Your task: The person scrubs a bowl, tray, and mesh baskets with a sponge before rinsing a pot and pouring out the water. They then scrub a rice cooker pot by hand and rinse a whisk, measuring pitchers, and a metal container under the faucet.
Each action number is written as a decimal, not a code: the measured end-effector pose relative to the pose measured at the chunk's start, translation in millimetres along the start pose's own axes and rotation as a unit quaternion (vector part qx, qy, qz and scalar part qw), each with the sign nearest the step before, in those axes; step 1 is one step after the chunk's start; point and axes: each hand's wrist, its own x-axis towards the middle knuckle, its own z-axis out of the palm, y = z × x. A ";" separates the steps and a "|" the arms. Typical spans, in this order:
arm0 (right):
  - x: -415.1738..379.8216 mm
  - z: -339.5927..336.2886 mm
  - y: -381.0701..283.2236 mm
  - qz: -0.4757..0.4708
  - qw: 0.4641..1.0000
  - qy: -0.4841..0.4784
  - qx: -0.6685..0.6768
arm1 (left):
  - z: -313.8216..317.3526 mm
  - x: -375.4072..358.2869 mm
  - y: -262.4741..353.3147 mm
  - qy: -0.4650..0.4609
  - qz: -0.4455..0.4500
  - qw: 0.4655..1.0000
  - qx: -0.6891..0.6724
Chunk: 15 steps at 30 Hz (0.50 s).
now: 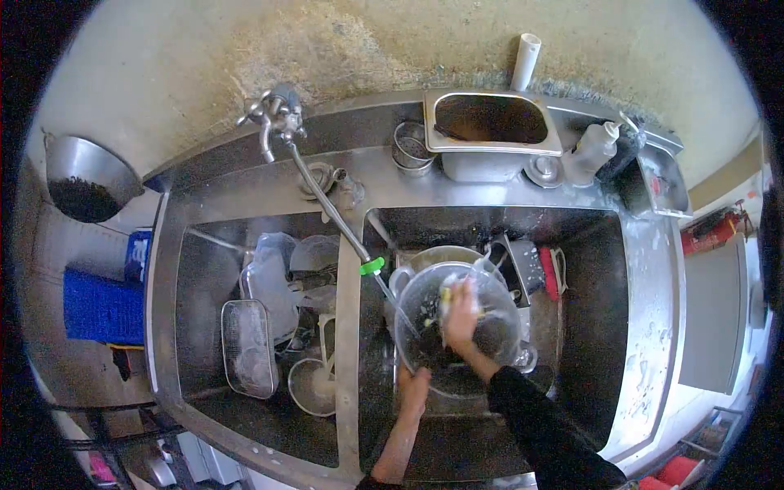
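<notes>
A large round bowl [500, 314] sits tilted in the right sink basin, over a metal pot [445, 255] with side handles. My left hand [414, 392] is closed on the bowl's near left rim. Inside the bowl, my right hand [463, 320] presses a sudsy, yellowish sponge [446, 300] against the surface; fingers hide part of it. A hose [351, 235] with a green band hangs from the tap [273, 122], its end by the bowl's left side. Right of the bowl are a metal grater [529, 268] and a red-edged item [549, 273].
The left basin holds a mesh basket [250, 347], a strainer [313, 387] and clear plastic containers [273, 286]. On the back ledge stand a deep metal pan [488, 167], a metal cup [412, 147] and a white bottle [592, 155]. A divider [349, 367] separates the basins.
</notes>
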 end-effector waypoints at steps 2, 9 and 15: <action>-15.8 20.1 -32.0 -0.128 0.986 -0.061 0.082 | -4.7 32.7 -46.5 -0.030 0.056 0.995 -0.071; 24.6 -62.1 28.4 -0.456 0.836 -0.273 -0.136 | -22.9 9.2 -21.5 -0.042 -0.004 0.989 -0.139; 14.8 -5.7 -41.8 -0.178 0.969 -0.061 -0.162 | -1.4 2.4 -23.9 -0.073 -0.044 0.985 -0.151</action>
